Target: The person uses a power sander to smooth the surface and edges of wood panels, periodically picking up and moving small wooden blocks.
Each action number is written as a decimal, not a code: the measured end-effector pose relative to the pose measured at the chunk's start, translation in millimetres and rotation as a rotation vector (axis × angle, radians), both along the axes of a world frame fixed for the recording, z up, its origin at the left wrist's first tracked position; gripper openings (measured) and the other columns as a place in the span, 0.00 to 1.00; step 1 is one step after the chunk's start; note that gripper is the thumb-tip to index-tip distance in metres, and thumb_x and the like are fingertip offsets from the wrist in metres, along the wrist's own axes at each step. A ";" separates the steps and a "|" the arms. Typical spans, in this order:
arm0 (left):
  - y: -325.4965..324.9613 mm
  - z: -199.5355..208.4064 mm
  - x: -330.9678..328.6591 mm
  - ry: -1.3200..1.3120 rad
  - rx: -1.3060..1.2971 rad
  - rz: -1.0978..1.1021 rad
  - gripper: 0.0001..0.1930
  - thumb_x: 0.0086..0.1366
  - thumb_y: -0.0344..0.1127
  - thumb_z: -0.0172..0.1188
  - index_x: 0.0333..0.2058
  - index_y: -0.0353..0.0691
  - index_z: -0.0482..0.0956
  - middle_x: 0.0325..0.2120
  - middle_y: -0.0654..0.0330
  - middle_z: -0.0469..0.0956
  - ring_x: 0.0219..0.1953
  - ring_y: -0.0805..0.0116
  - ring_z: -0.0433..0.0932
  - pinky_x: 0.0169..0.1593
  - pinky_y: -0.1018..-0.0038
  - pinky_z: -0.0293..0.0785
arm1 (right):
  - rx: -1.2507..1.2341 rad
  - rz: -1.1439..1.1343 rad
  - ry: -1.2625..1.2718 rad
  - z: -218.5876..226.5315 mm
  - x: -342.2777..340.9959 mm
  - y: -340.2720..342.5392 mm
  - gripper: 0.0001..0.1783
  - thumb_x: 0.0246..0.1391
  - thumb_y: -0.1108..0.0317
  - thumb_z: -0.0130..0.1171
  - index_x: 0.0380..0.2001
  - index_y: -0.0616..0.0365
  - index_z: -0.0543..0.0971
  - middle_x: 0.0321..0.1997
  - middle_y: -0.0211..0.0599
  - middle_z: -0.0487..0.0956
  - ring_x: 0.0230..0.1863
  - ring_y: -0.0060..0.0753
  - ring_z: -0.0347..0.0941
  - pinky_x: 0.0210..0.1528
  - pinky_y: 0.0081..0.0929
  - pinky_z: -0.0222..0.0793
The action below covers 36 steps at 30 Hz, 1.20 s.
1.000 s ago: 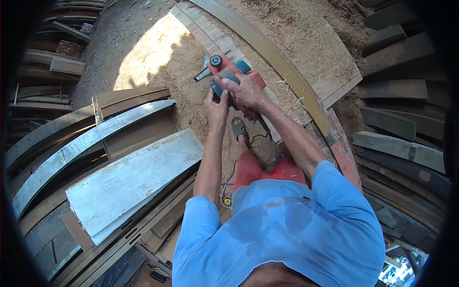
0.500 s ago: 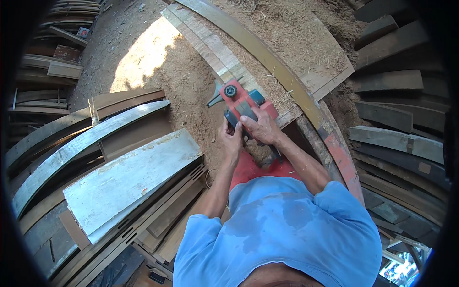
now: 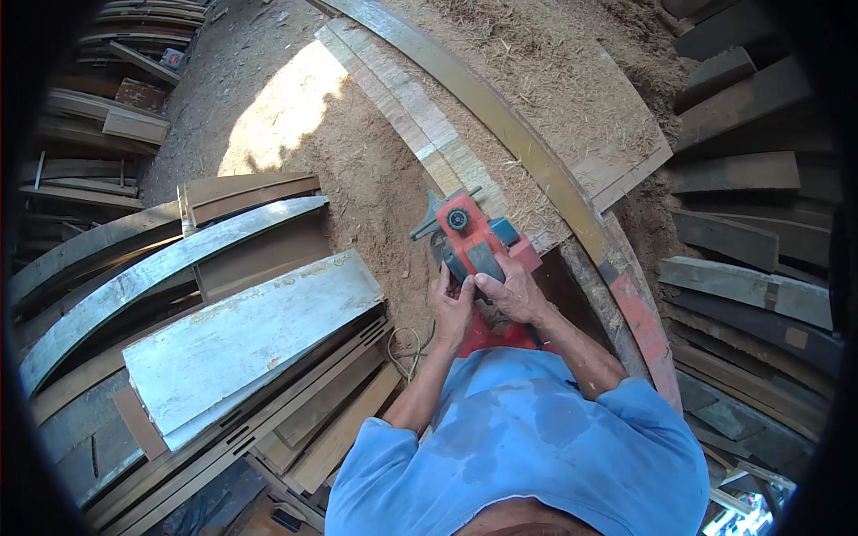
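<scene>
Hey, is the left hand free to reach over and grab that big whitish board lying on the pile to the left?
Probably not right away: the left hand grips the red electric planer together with the right hand. The whitish board lies uncovered.

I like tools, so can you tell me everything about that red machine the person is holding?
The red power planer is a chunky tool with a red body, a black round knob on top, a grey front part and a blue bit at the side. It sits on a long pale plank among sawdust. The left hand and right hand both grip its rear end.
</scene>
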<state>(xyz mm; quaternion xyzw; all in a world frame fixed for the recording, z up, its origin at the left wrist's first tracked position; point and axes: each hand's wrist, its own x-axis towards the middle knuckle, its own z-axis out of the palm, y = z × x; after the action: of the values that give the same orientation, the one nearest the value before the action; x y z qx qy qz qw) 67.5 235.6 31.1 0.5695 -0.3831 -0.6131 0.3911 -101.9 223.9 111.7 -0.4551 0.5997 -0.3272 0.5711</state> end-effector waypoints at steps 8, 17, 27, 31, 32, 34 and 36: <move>-137.6 4.1 24.9 -0.052 -0.125 0.017 0.28 0.71 0.30 0.64 0.67 0.34 0.70 0.47 0.57 0.81 0.45 0.71 0.81 0.49 0.74 0.79 | -0.115 -0.005 0.025 -11.7 32.4 -132.9 0.39 0.62 0.35 0.60 0.45 0.70 0.77 0.34 0.52 0.82 0.39 0.43 0.83 0.42 0.40 0.77; -302.8 7.2 56.7 -0.001 -0.159 0.006 0.18 0.72 0.33 0.63 0.58 0.35 0.78 0.43 0.61 0.84 0.41 0.75 0.81 0.45 0.75 0.79 | -0.214 -0.046 0.097 -23.7 67.2 -297.1 0.35 0.64 0.36 0.58 0.41 0.65 0.80 0.28 0.35 0.79 0.30 0.27 0.75 0.34 0.32 0.72; -339.1 1.1 67.2 -0.108 -0.158 -0.001 0.20 0.69 0.36 0.65 0.57 0.37 0.79 0.37 0.58 0.81 0.38 0.72 0.80 0.42 0.74 0.78 | -0.057 -0.021 0.039 2.1 74.1 -330.2 0.34 0.64 0.36 0.57 0.37 0.65 0.77 0.24 0.36 0.76 0.26 0.27 0.75 0.31 0.30 0.72; -243.5 -4.0 53.4 -0.345 -0.092 -0.069 0.29 0.68 0.37 0.67 0.66 0.37 0.73 0.36 0.58 0.74 0.40 0.70 0.78 0.45 0.73 0.78 | -0.053 -0.051 0.067 -3.8 55.7 -238.8 0.31 0.63 0.40 0.59 0.42 0.64 0.76 0.22 0.31 0.75 0.23 0.25 0.73 0.26 0.29 0.71; -214.5 -3.6 48.5 -0.299 -0.067 -0.053 0.32 0.68 0.36 0.68 0.68 0.36 0.70 0.37 0.58 0.73 0.41 0.69 0.78 0.46 0.73 0.78 | -0.004 -0.046 0.050 -4.0 50.3 -210.8 0.32 0.62 0.40 0.60 0.43 0.65 0.77 0.29 0.41 0.78 0.31 0.32 0.76 0.36 0.35 0.73; -165.8 -5.1 39.0 -0.184 -0.029 -0.020 0.35 0.67 0.33 0.69 0.70 0.32 0.66 0.40 0.57 0.72 0.43 0.69 0.78 0.48 0.72 0.79 | 0.006 -0.083 -0.020 -2.3 43.8 -162.2 0.32 0.61 0.40 0.61 0.44 0.64 0.77 0.32 0.39 0.77 0.33 0.29 0.74 0.37 0.33 0.72; -132.6 -6.6 35.1 -0.093 -0.007 -0.008 0.37 0.67 0.31 0.69 0.71 0.29 0.63 0.43 0.57 0.72 0.46 0.68 0.79 0.50 0.73 0.79 | -0.006 -0.094 -0.068 -4.8 39.5 -136.6 0.32 0.61 0.39 0.62 0.46 0.62 0.76 0.28 0.28 0.74 0.27 0.19 0.70 0.29 0.24 0.69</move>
<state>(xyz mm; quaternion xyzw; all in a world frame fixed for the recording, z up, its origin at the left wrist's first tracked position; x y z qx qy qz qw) 102.5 103.0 24.4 0.5945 -0.4052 -0.5861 0.3727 -62.3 87.3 106.9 -0.4169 0.5998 -0.3706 0.5737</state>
